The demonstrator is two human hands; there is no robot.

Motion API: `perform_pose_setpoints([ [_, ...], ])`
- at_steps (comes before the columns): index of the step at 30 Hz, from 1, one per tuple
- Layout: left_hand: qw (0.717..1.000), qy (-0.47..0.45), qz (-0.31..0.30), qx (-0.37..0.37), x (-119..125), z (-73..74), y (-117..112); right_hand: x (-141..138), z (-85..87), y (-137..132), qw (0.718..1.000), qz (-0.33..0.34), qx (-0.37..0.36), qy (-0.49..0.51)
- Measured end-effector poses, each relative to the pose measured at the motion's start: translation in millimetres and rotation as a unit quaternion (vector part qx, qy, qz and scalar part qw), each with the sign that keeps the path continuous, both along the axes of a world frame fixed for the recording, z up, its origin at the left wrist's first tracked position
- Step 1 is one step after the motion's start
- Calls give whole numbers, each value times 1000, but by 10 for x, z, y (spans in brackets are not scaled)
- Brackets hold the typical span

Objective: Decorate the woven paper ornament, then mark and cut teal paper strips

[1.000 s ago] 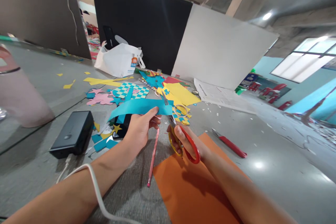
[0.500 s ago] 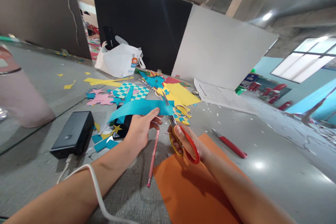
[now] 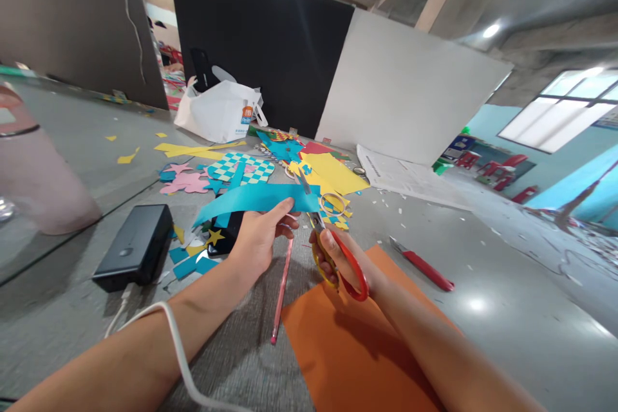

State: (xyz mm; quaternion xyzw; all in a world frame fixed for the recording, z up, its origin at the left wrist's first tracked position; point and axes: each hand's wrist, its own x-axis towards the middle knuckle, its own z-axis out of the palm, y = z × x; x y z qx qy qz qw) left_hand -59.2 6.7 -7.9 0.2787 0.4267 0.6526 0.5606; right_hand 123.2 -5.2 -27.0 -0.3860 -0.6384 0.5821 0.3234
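Observation:
A long blue paper strip is pinched near its right end by my left hand, and its free end curves off to the left. My right hand grips the scissors, which have one red and one yellow handle loop. Their blades cross the strip's right end, just beyond my left fingertips. Below my hands, a pink pencil lies beside an orange paper sheet. Under the strip is a dark phone-like object with a yellow paper star on it.
A red-handled utility knife lies to the right. At left stand a black power bank with a white cable over my forearm, and a pink bottle. Paper cutouts, yellow sheets and a white bag lie further back.
The strip's free left end has shifted slightly to the left. Both hands and the scissors hold nearly the same place.

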Motion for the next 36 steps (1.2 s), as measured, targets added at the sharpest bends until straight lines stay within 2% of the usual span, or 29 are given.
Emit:
perform_pose_setpoints([
  [3,1000,2,-8,-1,-4,10,-17,-10,29,-8,1000,-2,7,-3],
  [10,997,3,-77,13,-1,18,-29,1,31,6,999,7,35,-14],
  [22,999,22,4,43,-83,71,28,14,57,-7,1000,9,-14,-12],
  [27,998,53,17,40,-96,90,37,11,73,-23,999,6,-36,-10],
  [32,994,77,16,76,-118,53,62,29,87,-13,999,21,-37,-4],
  [36,988,107,41,99,-136,39,93,45,78,2,999,29,-27,-13],
])
